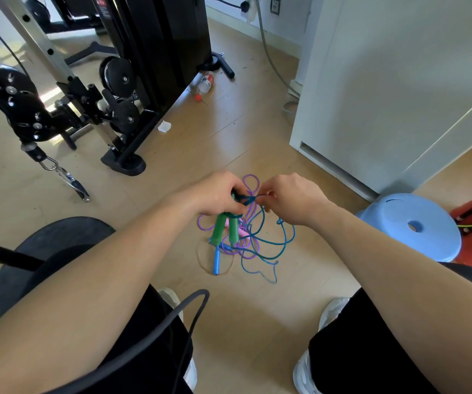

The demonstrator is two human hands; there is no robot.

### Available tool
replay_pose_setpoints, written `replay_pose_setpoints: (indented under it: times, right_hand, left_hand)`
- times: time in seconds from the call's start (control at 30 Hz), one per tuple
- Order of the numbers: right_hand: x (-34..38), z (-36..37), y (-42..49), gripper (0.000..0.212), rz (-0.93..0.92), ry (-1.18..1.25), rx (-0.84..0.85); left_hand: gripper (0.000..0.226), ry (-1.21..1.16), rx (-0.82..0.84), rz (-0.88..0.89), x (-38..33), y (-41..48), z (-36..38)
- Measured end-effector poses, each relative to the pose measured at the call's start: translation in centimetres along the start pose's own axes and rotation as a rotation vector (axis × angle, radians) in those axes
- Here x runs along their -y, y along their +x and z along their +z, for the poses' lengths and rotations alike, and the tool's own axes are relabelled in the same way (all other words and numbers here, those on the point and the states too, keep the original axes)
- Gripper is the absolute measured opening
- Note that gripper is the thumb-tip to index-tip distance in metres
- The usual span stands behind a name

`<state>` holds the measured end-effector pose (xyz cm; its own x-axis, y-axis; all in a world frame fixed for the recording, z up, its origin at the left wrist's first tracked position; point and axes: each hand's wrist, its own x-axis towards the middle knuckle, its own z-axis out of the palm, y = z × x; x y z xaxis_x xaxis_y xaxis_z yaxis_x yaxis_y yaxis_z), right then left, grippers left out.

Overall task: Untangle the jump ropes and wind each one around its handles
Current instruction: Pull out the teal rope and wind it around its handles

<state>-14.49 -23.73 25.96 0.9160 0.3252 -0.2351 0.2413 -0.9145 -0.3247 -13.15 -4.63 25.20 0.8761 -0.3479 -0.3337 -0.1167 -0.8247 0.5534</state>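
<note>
My left hand (216, 196) grips two green handles (225, 228) together, held upright above the floor. My right hand (291, 199) pinches the teal rope (260, 223) just beside the handles' top ends. The teal rope hangs down in loose loops, tangled with a purple rope (250, 180) that rises behind my hands and spreads on the floor. A blue handle (216, 258) lies on the floor below the green ones. Something pink (242, 232), likely another handle, shows behind the ropes. A thin brown loop (200, 261) lies around the blue handle.
A black gym machine (132, 81) with pulleys stands at the back left. A black weight plate (50, 251) lies at my left, a light blue plastic stool (411, 226) at my right. A white cabinet (371, 95) stands back right. A bottle (206, 82) lies by the machine.
</note>
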Motion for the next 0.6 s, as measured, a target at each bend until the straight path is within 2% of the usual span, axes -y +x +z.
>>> replay_pose_setpoints:
  times: [0.13, 0.27, 0.33, 0.43, 0.5, 0.6]
  right_hand:
    - [-1.0, -0.8, 0.1, 0.016, 0.087, 0.032, -0.088]
    - [-2.5, -1.6, -0.2, 0.017, 0.259, -0.005, -0.178]
    - [-2.9, -1.6, -0.2, 0.018, 0.29, -0.03, -0.059]
    - [-2.1, -1.3, -0.3, 0.012, 0.197, 0.123, 0.151]
    - [-1.1, -1.0, -0.3, 0.008, 0.148, 0.237, 0.173]
    - [0.0, -0.9, -0.3, 0.016, 0.105, 0.264, 0.144]
  left_hand:
    - [0.015, 0.073, -0.025, -0.036, 1.2, 0.2, 0.1]
    - [0.014, 0.064, -0.059, -0.071, 2.3, -0.1, -0.6]
    - [0.011, 0.01, -0.076, -0.067, 2.2, -0.1, -0.8]
    - [0.012, -0.041, -0.074, -0.042, 1.3, -0.3, -0.8]
    - [0.016, -0.055, -0.044, -0.013, 0.8, -0.5, -0.6]
    - [0.017, -0.025, -0.016, 0.011, 0.1, -0.6, -0.4]
